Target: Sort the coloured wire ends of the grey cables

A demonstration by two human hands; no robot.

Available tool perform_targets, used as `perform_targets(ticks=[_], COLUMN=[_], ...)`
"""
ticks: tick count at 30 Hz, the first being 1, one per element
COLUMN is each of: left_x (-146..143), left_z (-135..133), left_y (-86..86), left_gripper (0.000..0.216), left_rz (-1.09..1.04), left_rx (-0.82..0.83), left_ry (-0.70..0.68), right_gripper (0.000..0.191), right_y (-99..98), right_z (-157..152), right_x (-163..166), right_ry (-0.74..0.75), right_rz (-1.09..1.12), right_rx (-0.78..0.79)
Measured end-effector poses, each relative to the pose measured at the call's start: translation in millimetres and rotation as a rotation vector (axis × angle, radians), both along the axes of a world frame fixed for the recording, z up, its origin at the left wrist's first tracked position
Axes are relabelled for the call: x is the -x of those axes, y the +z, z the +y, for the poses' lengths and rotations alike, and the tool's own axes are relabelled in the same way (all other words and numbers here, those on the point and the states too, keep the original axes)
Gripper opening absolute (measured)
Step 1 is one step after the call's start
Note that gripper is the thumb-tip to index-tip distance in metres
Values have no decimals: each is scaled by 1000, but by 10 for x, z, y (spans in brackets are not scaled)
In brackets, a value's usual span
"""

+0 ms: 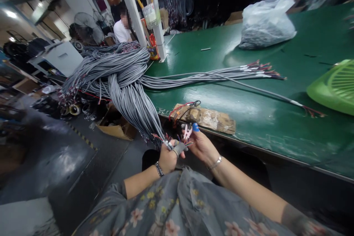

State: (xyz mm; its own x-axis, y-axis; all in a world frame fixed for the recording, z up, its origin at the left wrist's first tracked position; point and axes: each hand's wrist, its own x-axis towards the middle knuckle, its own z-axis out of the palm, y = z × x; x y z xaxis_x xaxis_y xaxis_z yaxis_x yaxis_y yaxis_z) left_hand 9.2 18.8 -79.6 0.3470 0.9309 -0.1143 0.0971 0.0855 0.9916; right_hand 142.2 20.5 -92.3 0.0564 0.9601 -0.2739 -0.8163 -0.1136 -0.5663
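My left hand (170, 156) is closed round the end of a grey cable (166, 143), with thin coloured wires fanning out past the thumb. Grey tape or a finger cot covers that thumb. Close beside it, my right hand (203, 146), blue-covered at one fingertip, pinches a small pale pink clip-like tool (187, 132) at the wire ends. Its exact kind is too small to make out. From the left hand, a thick bundle of grey cables (135, 103) runs up over the table edge. More stripped cables (193, 77) lie across the green table (265, 118).
A worn wooden board (211, 118) with red and black leads sits at the table's near edge. Beyond are a white plastic bag (267, 24), a green plastic basket (336, 86) and a white post (156, 40). A cardboard box (116, 127) stands below; a person (121, 29) is farther back.
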Motion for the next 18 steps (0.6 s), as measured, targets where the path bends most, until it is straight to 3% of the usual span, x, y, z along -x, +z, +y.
perform_targets(ticks=[4,10,18], left_x=[26,122,115], left_z=[-12,-49,-45], left_y=[18,96,164], left_gripper=[42,45,46], left_rz=[-33,66,131], left_rx=[-22,-18,2], left_ry=[-10,-74,-214], right_gripper=[36,49,38], right_y=[26,31,169], right_z=[-57,-265,-349], right_x=[-38,-198,-151], right_ry=[67,361,301], right_rz=[36,-122,-550], right_rx=[5,-64,-127])
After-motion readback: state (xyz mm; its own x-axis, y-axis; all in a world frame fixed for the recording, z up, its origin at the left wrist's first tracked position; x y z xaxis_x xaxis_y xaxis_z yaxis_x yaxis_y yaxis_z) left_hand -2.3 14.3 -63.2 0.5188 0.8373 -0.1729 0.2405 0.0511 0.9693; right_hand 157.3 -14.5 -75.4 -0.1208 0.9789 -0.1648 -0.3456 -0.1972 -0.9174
